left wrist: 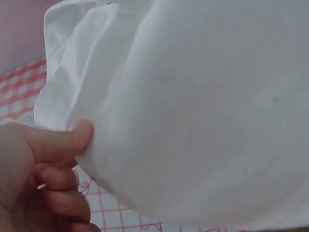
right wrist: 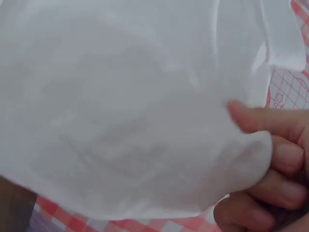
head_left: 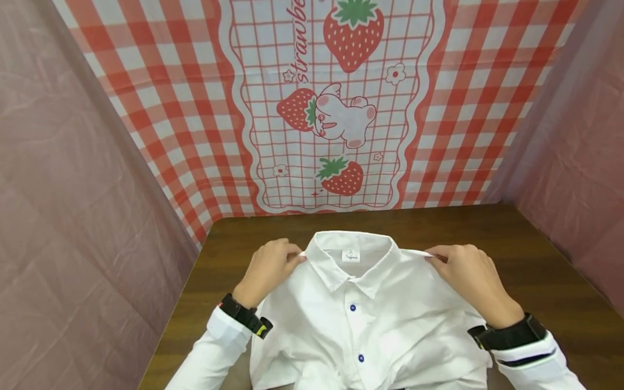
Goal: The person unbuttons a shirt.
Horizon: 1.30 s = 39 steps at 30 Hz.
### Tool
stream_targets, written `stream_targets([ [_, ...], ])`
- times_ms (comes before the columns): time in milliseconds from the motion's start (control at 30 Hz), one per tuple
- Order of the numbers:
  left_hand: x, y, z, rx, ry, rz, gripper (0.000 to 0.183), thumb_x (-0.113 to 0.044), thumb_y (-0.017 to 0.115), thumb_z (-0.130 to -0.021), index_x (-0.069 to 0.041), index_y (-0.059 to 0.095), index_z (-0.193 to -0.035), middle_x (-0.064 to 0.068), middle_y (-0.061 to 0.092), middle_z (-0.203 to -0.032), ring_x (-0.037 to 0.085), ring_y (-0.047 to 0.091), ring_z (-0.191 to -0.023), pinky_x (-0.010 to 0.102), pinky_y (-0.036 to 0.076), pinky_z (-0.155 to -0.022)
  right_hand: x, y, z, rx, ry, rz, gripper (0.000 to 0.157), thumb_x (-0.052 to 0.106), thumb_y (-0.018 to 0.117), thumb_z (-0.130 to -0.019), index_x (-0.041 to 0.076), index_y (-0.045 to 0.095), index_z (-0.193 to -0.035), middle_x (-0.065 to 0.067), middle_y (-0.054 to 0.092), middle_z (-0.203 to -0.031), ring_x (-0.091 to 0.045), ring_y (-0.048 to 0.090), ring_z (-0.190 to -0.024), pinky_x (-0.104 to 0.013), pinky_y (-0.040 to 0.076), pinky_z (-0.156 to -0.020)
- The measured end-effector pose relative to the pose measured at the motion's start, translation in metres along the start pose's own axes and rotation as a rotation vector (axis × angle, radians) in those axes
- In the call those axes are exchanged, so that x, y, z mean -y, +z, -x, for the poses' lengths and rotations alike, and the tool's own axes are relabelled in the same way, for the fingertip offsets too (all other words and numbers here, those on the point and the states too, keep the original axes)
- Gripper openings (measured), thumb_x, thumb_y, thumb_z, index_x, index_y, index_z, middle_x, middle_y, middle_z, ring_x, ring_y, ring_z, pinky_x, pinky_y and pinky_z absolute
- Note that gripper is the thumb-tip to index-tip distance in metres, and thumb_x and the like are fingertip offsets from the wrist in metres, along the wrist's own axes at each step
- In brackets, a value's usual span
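A white button-up shirt with a pointed collar, a neck label and blue buttons faces up in the head view. My left hand pinches its shoulder just left of the collar. On the other side, my right hand pinches the opposite shoulder, farther out from the collar. In the left wrist view the thumb of the left hand presses on the white cloth. The right wrist view has the right hand gripping the shirt's edge between thumb and curled fingers. The shirt's lower part is bunched near the body.
A dark brown wooden table lies beneath the shirt. Behind it hangs a red-and-white checked cloth with strawberry prints. Pink drapes close off the left and right sides. Black bands with small devices circle both wrists.
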<state>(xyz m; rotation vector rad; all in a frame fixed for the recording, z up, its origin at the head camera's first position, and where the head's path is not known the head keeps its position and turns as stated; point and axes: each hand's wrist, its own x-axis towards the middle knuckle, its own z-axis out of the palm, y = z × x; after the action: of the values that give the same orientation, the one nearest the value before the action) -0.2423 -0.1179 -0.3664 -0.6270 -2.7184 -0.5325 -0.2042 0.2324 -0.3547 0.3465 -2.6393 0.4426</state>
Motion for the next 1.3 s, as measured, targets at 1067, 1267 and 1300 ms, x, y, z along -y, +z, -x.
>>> stream_targets([
  [1067, 0.028, 0.075, -0.015, 0.219, -0.299, 0.167, 0.062, -0.020, 0.050, -0.095, -0.003, 0.022, -0.146, 0.020, 0.004, -0.155, 0.042, 0.009, -0.141, 0.054, 0.020, -0.111, -0.035, 0.065, -0.015, 0.454, 0.258, -0.540, 0.090, 0.010, 0.046, -0.095, -0.001, -0.033, -0.137, -0.029, -0.028, -0.145, -0.055, -0.009, -0.132, -0.066, 0.003, -0.104],
  [1267, 0.036, 0.070, 0.039, -0.022, -0.303, 0.182, 0.025, -0.009, 0.056, -0.088, -0.002, 0.060, -0.112, 0.014, 0.056, -0.111, 0.028, 0.053, -0.101, 0.041, 0.046, -0.083, -0.070, 0.053, 0.030, 0.423, 0.349, -0.447, 0.086, 0.011, 0.045, -0.095, -0.011, -0.028, -0.135, -0.043, -0.012, -0.142, -0.062, 0.009, -0.126, -0.068, 0.015, -0.100],
  [1300, 0.037, 0.069, 0.048, -0.047, -0.309, 0.185, 0.021, -0.008, 0.056, -0.088, -0.003, 0.062, -0.108, 0.011, 0.058, -0.101, 0.023, 0.055, -0.092, 0.036, 0.048, -0.077, -0.076, 0.052, 0.037, 0.427, 0.376, -0.415, 0.084, 0.012, 0.045, -0.095, -0.014, -0.025, -0.135, -0.046, -0.005, -0.140, -0.063, 0.013, -0.124, -0.068, 0.019, -0.099],
])
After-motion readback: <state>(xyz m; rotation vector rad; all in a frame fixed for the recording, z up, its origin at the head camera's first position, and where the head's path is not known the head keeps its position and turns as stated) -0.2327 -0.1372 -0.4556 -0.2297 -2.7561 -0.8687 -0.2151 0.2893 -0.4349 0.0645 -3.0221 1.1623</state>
